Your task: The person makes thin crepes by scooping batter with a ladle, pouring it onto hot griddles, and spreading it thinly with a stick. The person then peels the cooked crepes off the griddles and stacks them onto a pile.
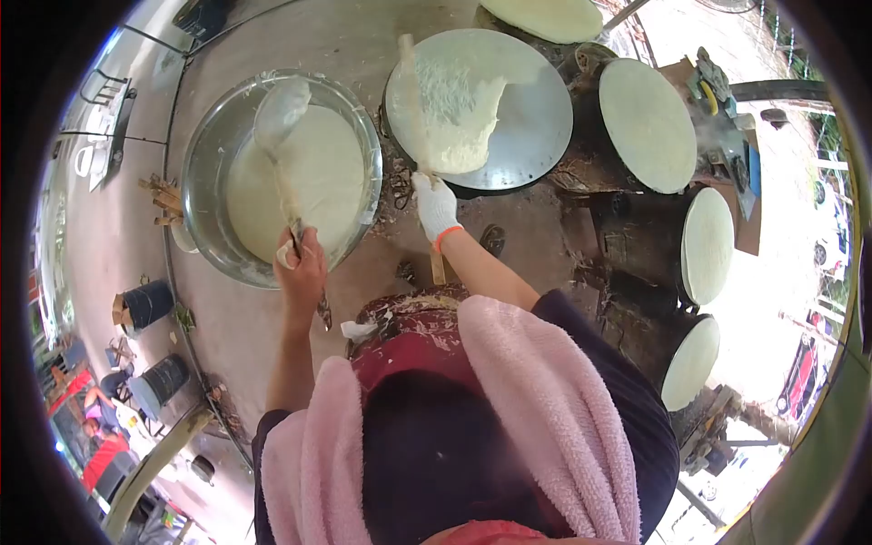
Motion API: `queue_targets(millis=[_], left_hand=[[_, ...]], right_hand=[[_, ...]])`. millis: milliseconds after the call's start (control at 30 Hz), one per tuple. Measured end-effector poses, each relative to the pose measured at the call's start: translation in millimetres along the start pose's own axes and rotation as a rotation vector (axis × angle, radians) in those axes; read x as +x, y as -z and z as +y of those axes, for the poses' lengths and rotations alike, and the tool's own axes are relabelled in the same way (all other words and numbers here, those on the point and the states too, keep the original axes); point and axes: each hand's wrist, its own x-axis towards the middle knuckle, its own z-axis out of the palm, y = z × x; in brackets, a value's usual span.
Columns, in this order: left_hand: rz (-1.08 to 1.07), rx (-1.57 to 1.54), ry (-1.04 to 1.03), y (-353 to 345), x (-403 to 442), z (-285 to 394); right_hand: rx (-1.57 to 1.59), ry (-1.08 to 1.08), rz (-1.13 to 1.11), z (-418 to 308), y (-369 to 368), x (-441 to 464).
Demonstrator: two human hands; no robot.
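Note:
My left hand (302, 263), bare and closed, grips the handle of a large ladle (283, 109). The batter-coated bowl of the ladle is over the far side of a wide metal basin (193, 173), which holds pale batter (318, 173). In a white glove with an orange band at the wrist, my right hand (437, 207) is closed around a long wooden spreader stick (413, 100). The stick lies across the left part of a round griddle (536, 118). Pale batter (459, 145) covers the griddle's left side with a ragged edge; its right side shows bare metal.
Several more drum-like stoves curve around to the right, topped with pale rounds such as this one (647, 125). Close to my body stands a batter-splattered red surface (409, 354). Dark buckets (145, 304) sit at the left, and people are farther off.

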Motion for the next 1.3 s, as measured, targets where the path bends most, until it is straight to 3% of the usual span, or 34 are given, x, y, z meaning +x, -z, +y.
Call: queue_targets(millis=[67, 133, 200, 300, 400, 500, 567, 633, 667, 767, 800, 900, 967, 1033, 1133, 1167, 1233, 1300], left_hand=[[-0.001, 0.428, -0.307, 41, 5, -46], [0.035, 0.443, -0.266, 44, -7, -40], [0.104, 0.056, 0.132, 36, -24, -20], [0.096, 0.090, 0.140, 40, -30, -23], [0.152, 0.143, 0.099, 27, -32, -23], [0.157, 0.135, 0.034, 11, -34, -22], [0.196, 0.124, 0.035, -6, -39, -16], [0.236, 0.119, 0.037, -28, -45, -11], [0.255, 0.124, 0.041, -37, -49, -8], [0.292, 0.130, 0.056, -64, -60, -2], [0.302, 0.129, 0.063, -72, -63, 1], [0.314, 0.123, 0.079, -90, -71, 4], [0.317, 0.118, 0.063, -103, -76, 6], [0.313, 0.126, 0.062, -118, -80, 6], [0.256, 0.161, 0.066, -132, -77, 12], [0.222, 0.162, 0.058, -135, -79, 16], [0.187, 0.152, 0.051, -142, -77, 18], [0.175, 0.157, 0.070, -145, -79, 20]], right_hand=[[-0.036, -0.047, 0.158, -4, 18, -20], [0.004, -0.024, 0.277, 5, 46, -24], [0.151, -0.132, 0.260, 10, 73, -20], [0.300, -0.175, 0.129, -22, 94, -52], [-0.629, 0.351, 0.088, 36, 104, -48], [-0.763, 0.168, 0.097, 9, 159, -56], [-0.685, 0.108, 0.159, 5, 199, -31], [-0.457, 0.201, 0.119, 1, 226, -3], [-0.324, 0.072, -0.017, -5, 236, 0], [-0.561, 0.457, -0.109, 41, 245, -14], [-0.825, 0.321, -0.230, 16, 258, -35], [-0.932, 0.315, -0.039, 21, 303, -6], [-0.900, 0.394, 0.077, 4, 322, 36], [-0.796, 0.363, 0.050, -21, 327, 70], [-0.578, 0.508, -0.075, -3, 322, 56], [-0.670, 0.479, -0.216, 2, 332, 36], [-0.946, 0.298, -0.235, 6, 350, 21], [-0.880, 0.310, -0.126, 14, 368, 55]])
